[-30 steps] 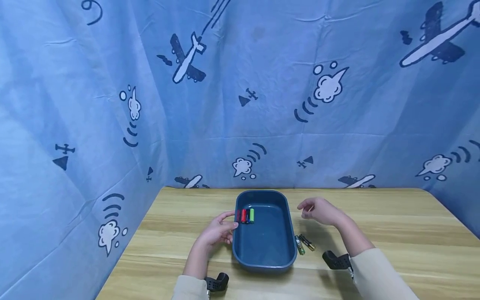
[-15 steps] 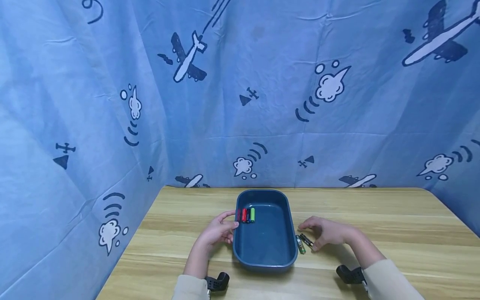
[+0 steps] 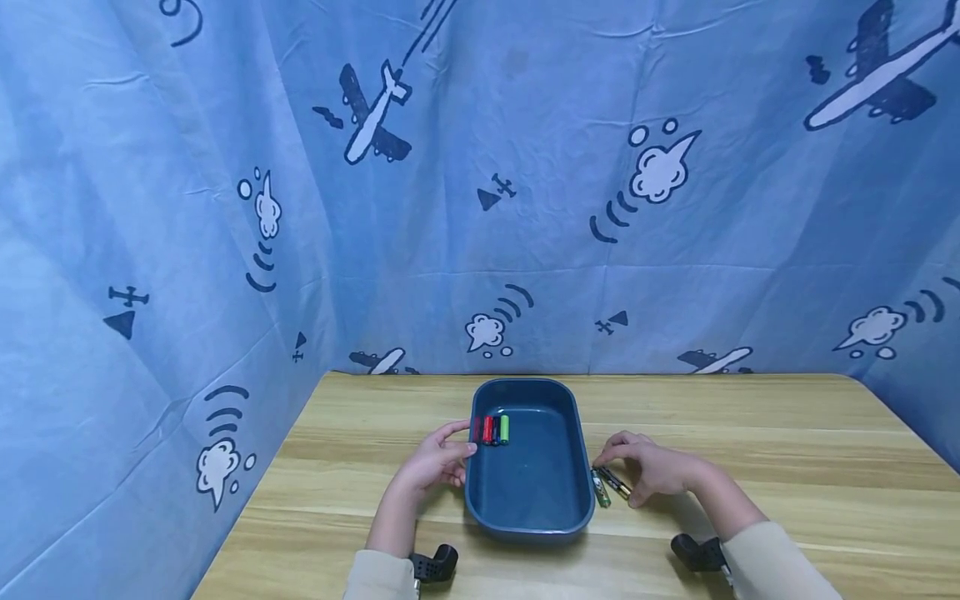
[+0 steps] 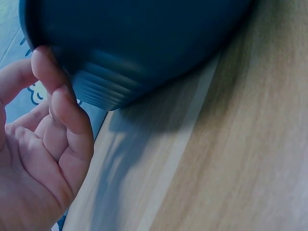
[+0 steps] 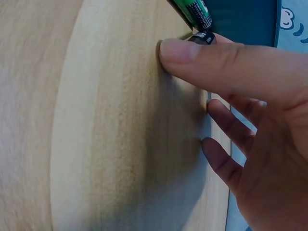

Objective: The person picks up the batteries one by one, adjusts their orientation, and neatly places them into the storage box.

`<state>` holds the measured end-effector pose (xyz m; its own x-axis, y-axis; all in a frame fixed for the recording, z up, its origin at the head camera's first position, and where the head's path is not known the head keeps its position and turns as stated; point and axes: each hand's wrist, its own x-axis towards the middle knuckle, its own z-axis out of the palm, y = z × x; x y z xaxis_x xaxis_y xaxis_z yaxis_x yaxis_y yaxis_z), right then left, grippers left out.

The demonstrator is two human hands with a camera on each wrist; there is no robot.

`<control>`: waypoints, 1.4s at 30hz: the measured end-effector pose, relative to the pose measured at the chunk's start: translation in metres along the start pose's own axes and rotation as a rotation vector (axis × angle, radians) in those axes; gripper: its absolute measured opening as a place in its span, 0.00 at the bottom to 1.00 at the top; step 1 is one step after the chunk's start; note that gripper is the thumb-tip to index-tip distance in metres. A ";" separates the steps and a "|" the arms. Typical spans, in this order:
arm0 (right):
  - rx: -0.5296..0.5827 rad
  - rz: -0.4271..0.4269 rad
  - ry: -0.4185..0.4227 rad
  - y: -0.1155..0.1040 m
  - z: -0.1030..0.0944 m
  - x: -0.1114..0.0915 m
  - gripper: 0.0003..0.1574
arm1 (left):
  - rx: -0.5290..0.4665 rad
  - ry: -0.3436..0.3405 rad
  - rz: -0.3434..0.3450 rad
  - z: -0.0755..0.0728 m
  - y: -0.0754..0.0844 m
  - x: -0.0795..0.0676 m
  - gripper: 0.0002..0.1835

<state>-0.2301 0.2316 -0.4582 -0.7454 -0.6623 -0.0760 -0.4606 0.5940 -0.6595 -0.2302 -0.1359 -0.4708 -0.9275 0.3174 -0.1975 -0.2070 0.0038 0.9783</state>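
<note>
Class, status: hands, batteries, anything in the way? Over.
Left hand holds blue bin. Right hand at black-and-gold battery, grip unclear. Green battery alongside, possibly in the way.

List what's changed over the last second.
Right hand came toward the wearer and down to the black battery, thumb and finger now at its ends; whether it grips, I can't tell. Unchanged: left hand on tray, batteries in tray, green battery beside it.

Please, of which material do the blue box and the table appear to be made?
The blue box is probably smooth, semi-gloss plastic: rounded corners, moulded ridges. The table seems wood or wood-look laminate, satin-finished: streaked grain runs across it.
</note>
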 end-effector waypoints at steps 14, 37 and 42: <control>0.280 0.078 0.210 0.015 0.000 0.002 0.38 | 0.002 0.004 -0.001 -0.001 0.000 -0.001 0.30; 0.510 0.175 0.515 -0.021 -0.020 0.016 0.42 | 0.003 0.003 -0.008 0.000 0.001 -0.001 0.31; 0.659 0.162 0.501 -0.030 -0.023 0.021 0.44 | -0.010 0.009 -0.013 0.000 0.002 0.000 0.30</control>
<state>-0.2426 0.2105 -0.4231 -0.9753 -0.2188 0.0308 -0.0700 0.1738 -0.9823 -0.2301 -0.1357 -0.4691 -0.9275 0.3086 -0.2108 -0.2220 -0.0012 0.9750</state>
